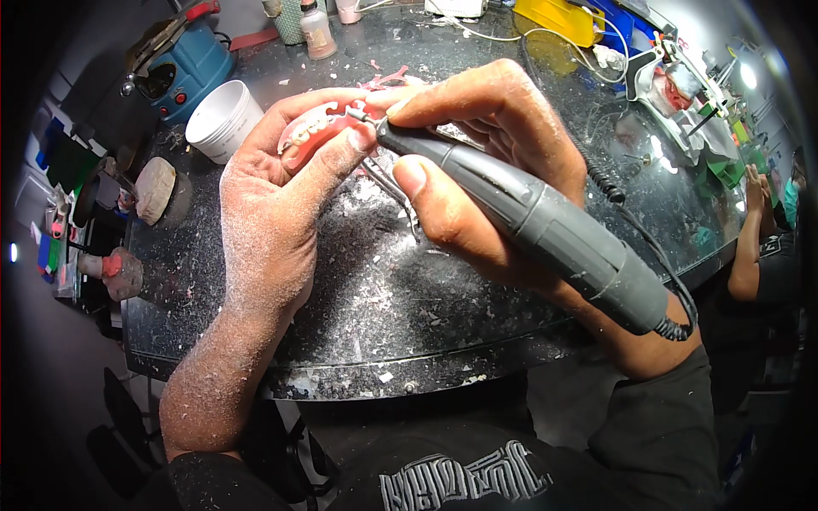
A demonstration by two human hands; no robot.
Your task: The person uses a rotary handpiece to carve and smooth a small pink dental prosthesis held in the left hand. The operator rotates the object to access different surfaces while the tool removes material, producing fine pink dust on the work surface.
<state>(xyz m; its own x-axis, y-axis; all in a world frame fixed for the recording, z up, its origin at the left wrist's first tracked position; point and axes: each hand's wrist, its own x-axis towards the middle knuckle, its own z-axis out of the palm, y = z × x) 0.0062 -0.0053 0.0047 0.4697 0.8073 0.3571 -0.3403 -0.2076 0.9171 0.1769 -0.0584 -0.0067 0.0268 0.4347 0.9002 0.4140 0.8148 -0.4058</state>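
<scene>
Between the thumb and fingers of my left hand point(277, 200) is a pink denture point(307, 140) with a row of pale teeth. White dust coats that hand and its forearm. My right hand point(498, 128) grips a dark grey rotary handpiece point(528, 213), its fingers wrapped round the front part. The handpiece's metal bur point(358, 113) is at the denture's right end, close to my left thumb; whether it touches cannot be made out. A coiled black cable point(673, 328) leaves the back of the handpiece. Below the hands, a thin metal tool point(396, 189) is partly hidden.
White dust and pink scraps cover the black worktop point(477, 341). A white tub point(225, 119), a blue machine point(183, 72), and a small bottle point(318, 34) stand at the far left. A yellow bin point(558, 21) is far right. Another person's arm point(748, 247) shows at the right edge.
</scene>
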